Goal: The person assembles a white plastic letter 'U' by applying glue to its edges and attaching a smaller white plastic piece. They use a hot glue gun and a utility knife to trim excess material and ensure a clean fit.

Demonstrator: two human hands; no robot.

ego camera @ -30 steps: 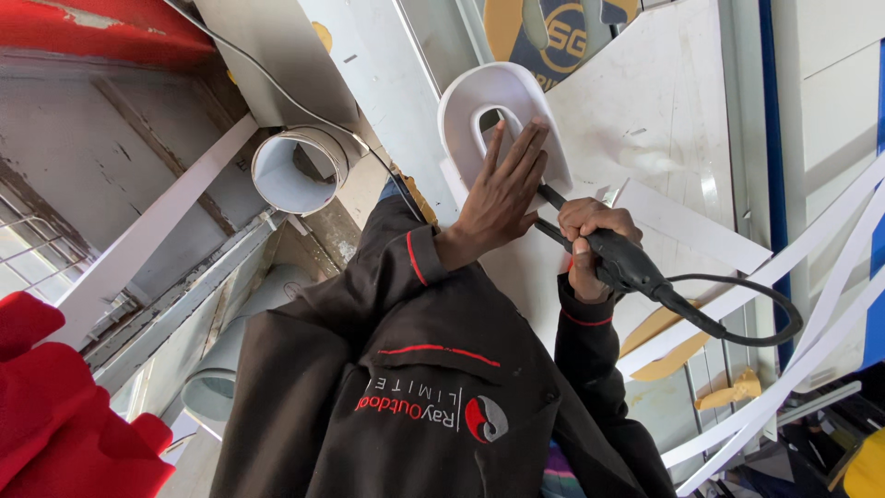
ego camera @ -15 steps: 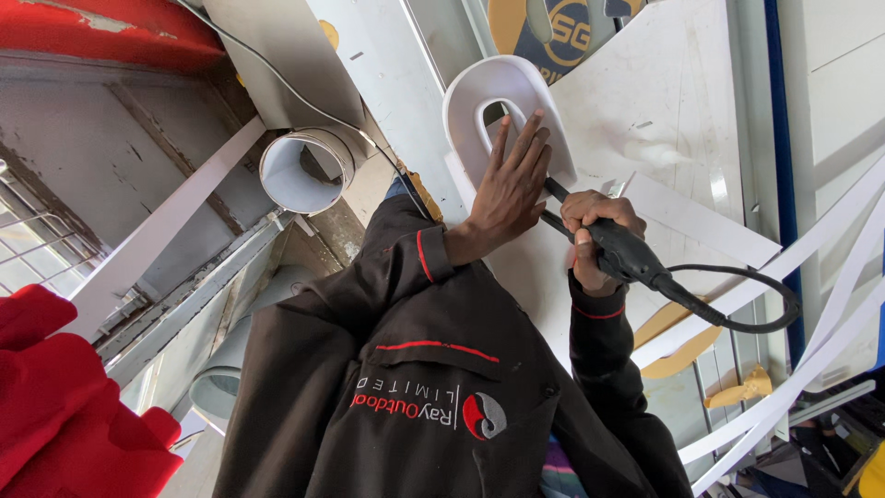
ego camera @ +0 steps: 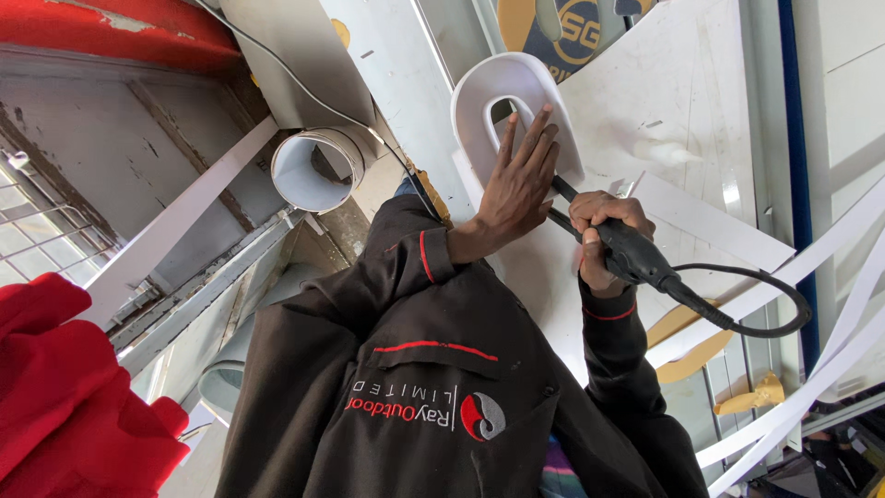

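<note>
In the head view, the left hand (ego camera: 519,189) lies flat, fingers spread and straight, pressed onto the white arch-shaped cut-out piece (ego camera: 513,101); it grasps nothing and only pins the piece down against the white sheet (ego camera: 682,120) under it. The piece lies under and beyond that palm, its rounded end away from the wrist and its slot-like opening just past the fingertips, so its long axis runs roughly in line with the fingers. The right hand (ego camera: 604,231) is closed tight around the black corded hand tool (ego camera: 636,258), fist wrapped on the body with the thumb side toward the piece. The tool's long axis slants from the fist toward the left palm: its thin dark nose (ego camera: 562,189) points at the near edge of the arch piece and disappears just beside the heel of the left hand, touching or nearly touching that edge; exact contact is hidden by the hand. The black cable (ego camera: 756,309) trails out the opposite way, behind the fist, looping away from the piece. So the piece lies ahead of the tool's nose and directly under the left hand, which is nearer to it. Off to the side away from both hands sits a rolled white sheet tube (ego camera: 318,171), well apart, and a red cloth (ego camera: 74,397) farther still.
</note>
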